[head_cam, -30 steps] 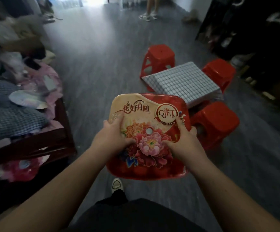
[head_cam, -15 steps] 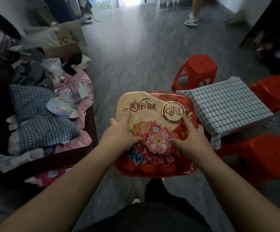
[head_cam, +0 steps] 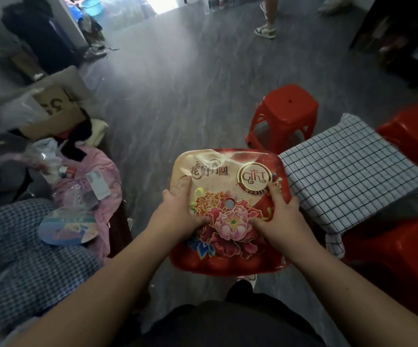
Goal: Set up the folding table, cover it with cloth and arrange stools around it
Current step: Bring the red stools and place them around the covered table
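Both the left hand [head_cam: 179, 216] and right hand [head_cam: 279, 217] curl fingers round the side rims of the flower-printed stool [head_cam: 228, 169], held in the air just off the left corner of the cloth-covered table [head_cam: 348, 181]; probably light, stiff, slick plastic, so rim grips suit.

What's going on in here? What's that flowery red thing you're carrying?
That is a red stool with a flower-printed seat. A person holds it in the air by its seat, with the left hand and the right hand each gripping one side. On the right, the cloth-covered table is set up, with plain red stools around it. This stool is not yet set down.
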